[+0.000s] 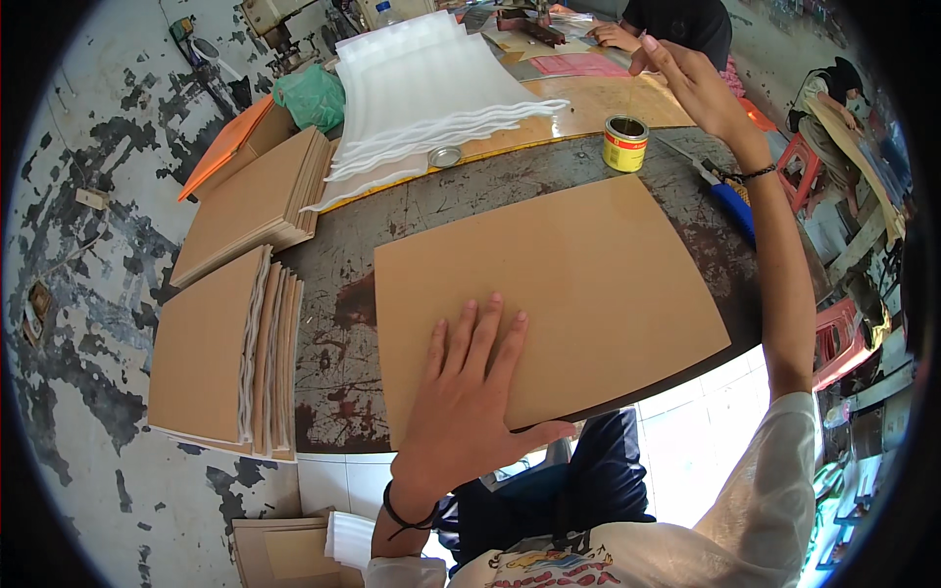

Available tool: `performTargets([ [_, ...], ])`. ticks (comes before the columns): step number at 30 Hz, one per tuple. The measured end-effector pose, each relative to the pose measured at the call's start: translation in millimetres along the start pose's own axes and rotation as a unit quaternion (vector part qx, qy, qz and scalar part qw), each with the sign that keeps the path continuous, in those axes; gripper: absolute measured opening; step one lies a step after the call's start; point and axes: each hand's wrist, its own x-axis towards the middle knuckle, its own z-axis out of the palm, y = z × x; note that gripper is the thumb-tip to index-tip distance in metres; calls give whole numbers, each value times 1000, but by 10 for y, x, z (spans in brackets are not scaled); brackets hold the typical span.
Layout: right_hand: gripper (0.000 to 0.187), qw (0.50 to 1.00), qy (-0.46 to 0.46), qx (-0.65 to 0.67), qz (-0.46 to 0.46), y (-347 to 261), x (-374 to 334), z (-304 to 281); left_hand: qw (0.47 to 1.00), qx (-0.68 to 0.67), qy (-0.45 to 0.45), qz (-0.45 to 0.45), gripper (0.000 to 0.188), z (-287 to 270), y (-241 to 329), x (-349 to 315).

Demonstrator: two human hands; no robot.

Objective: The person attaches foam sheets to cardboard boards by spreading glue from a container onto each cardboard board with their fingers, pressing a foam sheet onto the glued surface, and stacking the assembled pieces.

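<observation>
A brown cardboard sheet (569,265) lies flat on the dark, scuffed table (338,372). My left hand (461,416) rests on its near left part, palm down and fingers spread. Beyond the sheet's far edge stands a small open yellow-and-red can (625,147). Above and to the right of it, my right hand (698,90) is raised with its fingers closed together. A faint thin strand seems to hang from those fingers toward the can; what they hold is hidden. To the right of the can lies a tool with a blue handle (733,208), partly behind my right forearm.
White foam sheets (421,93) are piled at the back, with a round metal lid (445,157) before them. Brown board stacks (250,211) and foam-lined boards (206,348) line the left side. A co-worker's hand (614,37) rests at the far end; a red stool (799,169) stands right.
</observation>
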Motion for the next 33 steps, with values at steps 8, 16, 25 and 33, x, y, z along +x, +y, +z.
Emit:
performTargets([
  [8, 62, 998, 52, 12, 29, -33, 18, 21, 1000, 5, 1, 1, 115, 23, 62, 31],
  [16, 70, 989, 46, 95, 100, 374, 243, -202, 999, -7, 31, 13, 113, 55, 49, 44],
  [25, 90, 933, -92, 117, 327, 286, -71, 179, 999, -12, 50, 7, 111, 83, 46, 4],
  [33, 79, 922, -102, 139, 347, 193, -134, 299, 999, -11, 52, 6, 111, 90, 42, 2],
])
